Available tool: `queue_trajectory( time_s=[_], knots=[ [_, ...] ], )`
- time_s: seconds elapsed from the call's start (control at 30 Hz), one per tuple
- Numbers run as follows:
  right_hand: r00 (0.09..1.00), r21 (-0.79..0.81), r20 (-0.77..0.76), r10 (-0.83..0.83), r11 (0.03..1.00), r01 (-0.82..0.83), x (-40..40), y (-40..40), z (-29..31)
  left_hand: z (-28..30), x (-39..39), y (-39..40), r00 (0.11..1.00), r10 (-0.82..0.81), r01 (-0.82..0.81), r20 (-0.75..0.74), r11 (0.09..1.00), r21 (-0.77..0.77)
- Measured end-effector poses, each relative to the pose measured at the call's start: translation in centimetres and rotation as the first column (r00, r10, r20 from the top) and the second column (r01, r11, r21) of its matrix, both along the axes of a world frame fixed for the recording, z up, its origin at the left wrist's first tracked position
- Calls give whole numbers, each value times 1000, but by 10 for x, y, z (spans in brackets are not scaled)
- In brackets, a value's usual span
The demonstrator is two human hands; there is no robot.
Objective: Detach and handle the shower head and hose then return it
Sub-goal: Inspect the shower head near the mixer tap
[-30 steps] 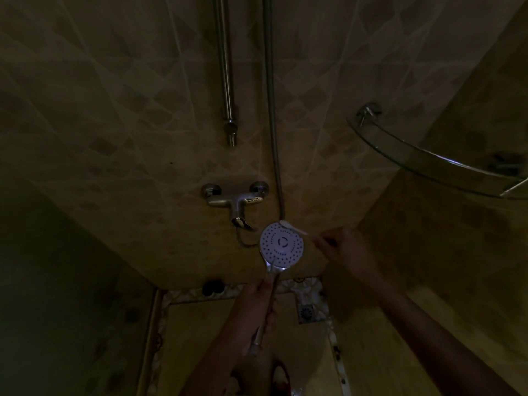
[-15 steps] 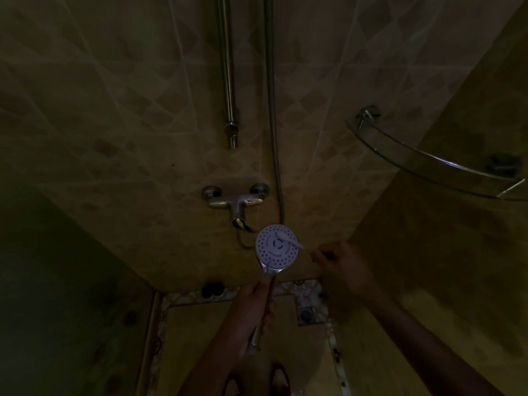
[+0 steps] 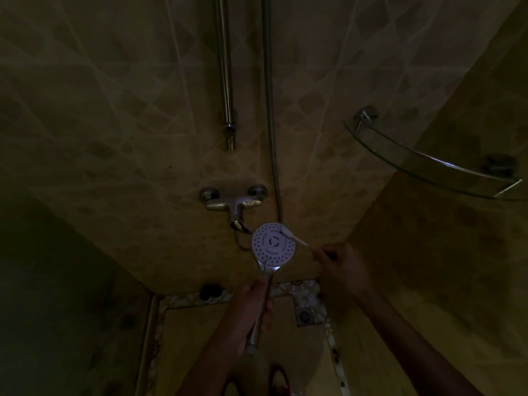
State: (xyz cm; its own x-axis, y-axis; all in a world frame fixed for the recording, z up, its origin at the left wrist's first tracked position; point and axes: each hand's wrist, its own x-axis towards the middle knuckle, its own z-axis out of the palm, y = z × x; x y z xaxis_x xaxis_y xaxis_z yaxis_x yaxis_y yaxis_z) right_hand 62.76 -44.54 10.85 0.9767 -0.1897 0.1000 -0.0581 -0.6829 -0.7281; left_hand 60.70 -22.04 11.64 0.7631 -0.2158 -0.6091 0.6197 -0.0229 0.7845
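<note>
Left hand (image 3: 251, 307) gripped the shower head (image 3: 273, 246) handle, long axis upright, face toward camera, below the mixer tap (image 3: 234, 202); right hand (image 3: 340, 262) pinched a small white brush (image 3: 293, 237) touching its upper-right rim.

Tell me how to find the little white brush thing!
Look below the metal tap on the tiled wall, at the round white shower head. The small brush lies across its upper right edge, pinched by the right hand; it is thin and stick-like.

The round white plastic shower head (image 3: 273, 244) looked matt, its handle shiny metal. The chrome wall tap (image 3: 234, 202) gleamed; the curved glass corner shelf (image 3: 423, 164) was smooth and glossy.
</note>
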Motion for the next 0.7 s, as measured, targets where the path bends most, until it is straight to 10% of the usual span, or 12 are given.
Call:
queue_trajectory(
  time_s=[0.17,0.7],
  knots=[
    [976,-25,-133,173,984,-178,-27,6,-21,-3,1,2,999,33,-33,-15,999,-35],
    [997,-3,-80,-2,1000,1,-35,5,-7,0,-5,2,997,45,-51,-55,993,-111]
  ],
)
